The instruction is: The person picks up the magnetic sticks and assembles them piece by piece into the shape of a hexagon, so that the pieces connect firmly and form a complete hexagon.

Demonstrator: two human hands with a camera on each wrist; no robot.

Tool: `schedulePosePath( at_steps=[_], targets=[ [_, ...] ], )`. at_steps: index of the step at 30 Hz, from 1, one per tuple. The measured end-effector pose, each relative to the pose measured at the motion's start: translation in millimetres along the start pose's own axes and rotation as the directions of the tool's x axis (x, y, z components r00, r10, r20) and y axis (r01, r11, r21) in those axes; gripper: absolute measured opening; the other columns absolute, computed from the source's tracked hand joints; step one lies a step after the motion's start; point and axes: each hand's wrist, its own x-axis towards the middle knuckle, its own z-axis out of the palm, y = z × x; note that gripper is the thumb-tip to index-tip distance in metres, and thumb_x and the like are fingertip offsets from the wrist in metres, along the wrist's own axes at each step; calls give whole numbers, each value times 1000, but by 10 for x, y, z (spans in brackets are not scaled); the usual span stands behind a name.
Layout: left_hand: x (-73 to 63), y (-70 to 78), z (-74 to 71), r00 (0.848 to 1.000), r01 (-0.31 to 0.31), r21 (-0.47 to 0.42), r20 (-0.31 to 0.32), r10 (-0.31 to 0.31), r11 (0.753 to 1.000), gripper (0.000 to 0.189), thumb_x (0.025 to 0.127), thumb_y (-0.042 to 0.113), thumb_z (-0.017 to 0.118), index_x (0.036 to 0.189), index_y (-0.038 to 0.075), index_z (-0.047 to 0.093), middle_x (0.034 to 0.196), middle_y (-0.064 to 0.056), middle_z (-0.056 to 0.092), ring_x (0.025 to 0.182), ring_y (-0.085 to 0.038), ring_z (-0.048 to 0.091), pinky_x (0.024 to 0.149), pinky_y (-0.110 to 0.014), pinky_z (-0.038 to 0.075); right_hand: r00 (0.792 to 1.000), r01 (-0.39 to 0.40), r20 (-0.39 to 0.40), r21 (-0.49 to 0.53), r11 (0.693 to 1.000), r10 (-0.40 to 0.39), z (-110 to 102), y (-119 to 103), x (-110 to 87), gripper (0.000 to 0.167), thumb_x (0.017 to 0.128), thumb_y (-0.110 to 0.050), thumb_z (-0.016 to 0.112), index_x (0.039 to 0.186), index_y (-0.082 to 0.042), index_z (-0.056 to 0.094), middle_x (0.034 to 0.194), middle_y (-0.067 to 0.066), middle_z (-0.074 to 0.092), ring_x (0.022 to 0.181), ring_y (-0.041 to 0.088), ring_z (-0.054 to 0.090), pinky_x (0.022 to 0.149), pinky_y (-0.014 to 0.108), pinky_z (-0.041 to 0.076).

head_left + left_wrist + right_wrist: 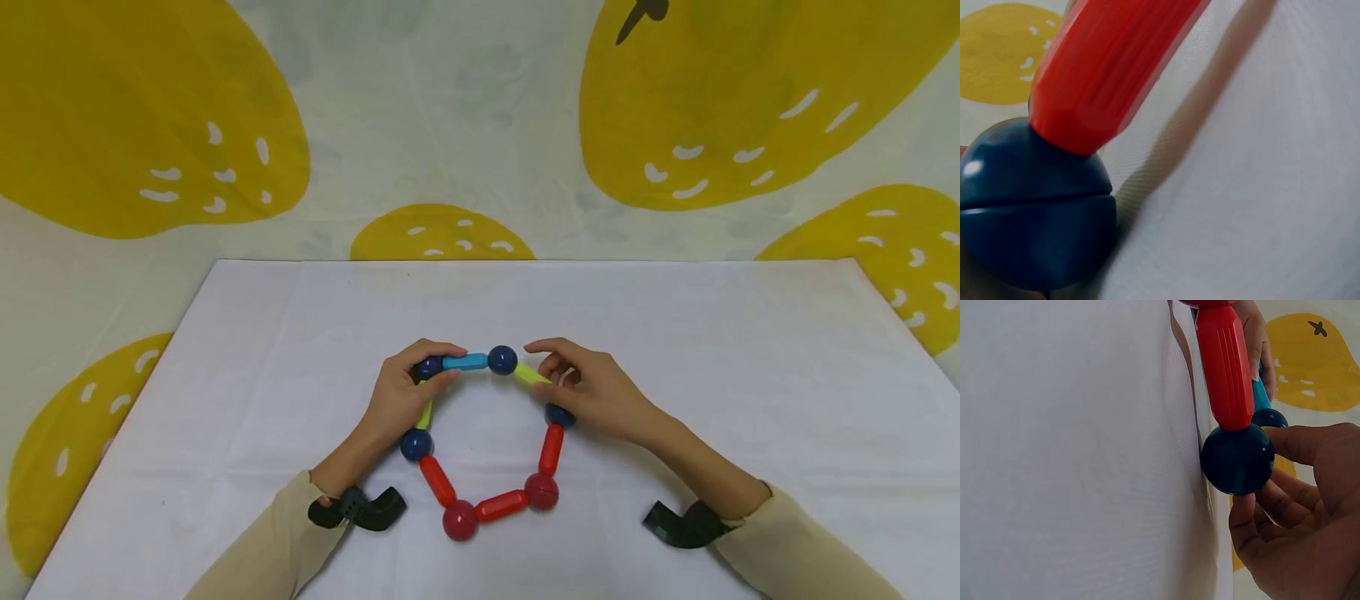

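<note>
A ring of magnetic rods and balls lies between both hands. My left hand [401,387] pinches the left end of the light blue rod [471,362], and a dark blue ball [429,367] sits in the crook of its thumb and forefinger. My right hand [600,392] holds the right yellow-green rod [529,372] beside another dark blue ball [559,416], its forefinger stretched towards the top ball [502,360]. A second yellow-green rod [425,415] is partly hidden by the left hand. In the right wrist view, thumb and fingertips sit close behind a dark blue ball [1238,459].
The near side of the ring has red rods [502,505] and two red balls [461,521]. A dark blue ball [416,445] joins its left side. The white cloth-covered table [300,317] ends at a patterned yellow-and-white backdrop [450,125]. Black wrist cameras [375,508] are strapped to both wrists.
</note>
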Motion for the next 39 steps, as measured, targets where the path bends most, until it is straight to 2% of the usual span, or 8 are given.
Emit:
schedulePosePath(
  at_steps=[1, 5, 8, 14, 22, 29, 34, 39],
  targets=[
    [-1, -5, -2, 1000, 2, 4, -2, -2, 1000, 23, 87, -2, 66, 110, -1, 68, 104, -14, 66, 100, -33, 55, 85, -27, 44, 1000, -11, 14, 3, 1000, 11, 4, 2, 13, 47, 86, -13, 72, 130, -14, 55, 92, -6, 61, 81, 13, 57, 74, 29, 51],
    [7, -180, -4, 1000, 13, 8, -14, -13, 1000, 24, 87, 0, 67, 111, 3, 68, 106, -11, 66, 100, -32, 55, 86, -28, 43, 997, -45, 63, 14, 999, 45, -1, 16, 58, 46, 87, -18, 72, 130, -16, 55, 91, -7, 62, 79, 13, 58, 72, 29, 50],
    [17, -306, 0, 1000, 17, 13, -18, -17, 1000, 25, 88, 4, 68, 112, 9, 69, 107, -5, 66, 101, -26, 56, 87, -29, 43, 995, -51, 83, 19, 999, 49, -24, 22, 69, 46, 87, -19, 72, 129, -17, 55, 92, -7, 63, 80, 14, 58, 73, 31, 50],
    [29, -318, 2, 1000, 8, 42, -8, -8, 999, 23, 88, 12, 70, 111, 16, 70, 108, 3, 66, 102, -16, 56, 90, -31, 43, 991, -63, 125, 43, 997, 57, -55, 15, 76, 43, 88, -21, 71, 128, -18, 56, 89, -8, 64, 79, 15, 59, 72, 32, 50],
    [44, -302, 8, 999, 33, 65, 20, -34, 997, 25, 89, 11, 69, 113, 14, 69, 113, 0, 66, 108, -17, 55, 96, -39, 40, 989, -68, 137, 43, 997, 61, -73, 33, 59, 43, 88, -21, 71, 128, -19, 56, 87, -8, 64, 78, 16, 58, 69, 32, 49],
    [42, -280, 3, 998, 50, 72, 45, -53, 996, 28, 90, 14, 67, 118, 16, 66, 116, -1, 64, 108, -17, 53, 99, -41, 38, 990, -65, 123, 16, 998, 63, -69, 55, 33, 45, 88, -21, 71, 130, -18, 55, 88, -8, 63, 77, 15, 57, 67, 31, 49],
    [47, -280, -6, 998, 15, 20, 56, -17, 1000, 33, 91, 7, 65, 124, 10, 60, 118, -8, 62, 111, -19, 53, 101, -41, 37, 994, -55, 89, -16, 998, 56, -57, 45, -23, 43, 88, -19, 70, 129, -17, 55, 86, -8, 62, 75, 14, 56, 66, 29, 49],
    [42, -297, -24, 998, -10, -59, 62, 14, 998, 43, 89, -4, 62, 131, 4, 53, 131, -15, 53, 121, -26, 49, 103, -41, 37, 997, -74, 19, -33, 997, 75, -43, 56, -96, 44, 88, -15, 70, 129, -14, 55, 86, -6, 62, 75, 13, 58, 66, 28, 50]
  ],
)
